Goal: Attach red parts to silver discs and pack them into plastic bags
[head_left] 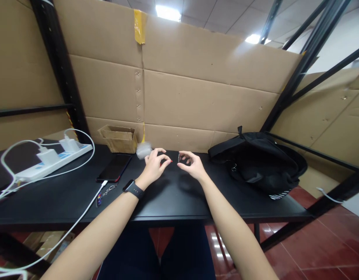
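My left hand (156,163), with a black watch (133,188) on its wrist, is held over the black tabletop, thumb and fingers pinched together. A small red thing (171,160) shows at its fingertips, too small to name. Just beyond that hand is a blurred, see-through plastic-looking object (143,150); whether the hand touches it I cannot tell. Facing it, my right hand (193,165) is curled, its thumb bent toward the fingers. A thin, shiny edge of something (179,157) shows at those fingertips, its kind unclear. A gap separates the two hands.
A small open cardboard box (121,140) stands at the back left, near a dark phone (114,168). Further left lies a white power strip (55,163) with plugs and cables. A keychain (99,199) lies beside a white cable. The black backpack (264,163) rests at right. Cardboard panels (197,97) wall the back.
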`<state>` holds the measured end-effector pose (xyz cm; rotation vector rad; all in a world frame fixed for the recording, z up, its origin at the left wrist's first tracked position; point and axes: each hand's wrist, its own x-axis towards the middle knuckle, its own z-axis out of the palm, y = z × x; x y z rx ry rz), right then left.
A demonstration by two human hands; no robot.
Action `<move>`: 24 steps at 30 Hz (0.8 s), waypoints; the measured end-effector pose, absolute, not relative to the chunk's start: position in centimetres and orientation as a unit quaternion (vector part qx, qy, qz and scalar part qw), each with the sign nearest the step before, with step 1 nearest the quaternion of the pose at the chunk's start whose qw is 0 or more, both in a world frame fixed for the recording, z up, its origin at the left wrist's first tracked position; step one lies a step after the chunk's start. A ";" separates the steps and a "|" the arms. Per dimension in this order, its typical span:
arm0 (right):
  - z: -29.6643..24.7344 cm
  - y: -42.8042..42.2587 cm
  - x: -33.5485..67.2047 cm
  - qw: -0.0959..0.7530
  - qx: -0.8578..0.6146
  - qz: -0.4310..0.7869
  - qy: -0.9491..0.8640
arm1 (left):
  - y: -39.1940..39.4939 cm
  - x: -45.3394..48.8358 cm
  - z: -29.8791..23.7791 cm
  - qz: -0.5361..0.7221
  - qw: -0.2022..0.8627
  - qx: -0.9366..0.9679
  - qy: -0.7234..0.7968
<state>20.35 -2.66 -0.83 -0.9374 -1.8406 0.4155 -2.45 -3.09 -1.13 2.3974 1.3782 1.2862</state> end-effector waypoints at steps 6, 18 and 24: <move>-0.8 -4.3 17.2 0.494 -0.354 0.165 -0.777 | -3.4 -2.3 -1.0 0.442 0.043 0.783 0.435; -1.1 -4.0 17.3 0.500 -0.355 0.153 -0.775 | -3.7 -2.4 -0.8 0.428 -0.034 0.801 0.417; -1.1 -4.2 17.1 0.494 -0.351 0.175 -0.776 | -4.0 -2.3 -0.7 0.436 -0.057 0.794 0.419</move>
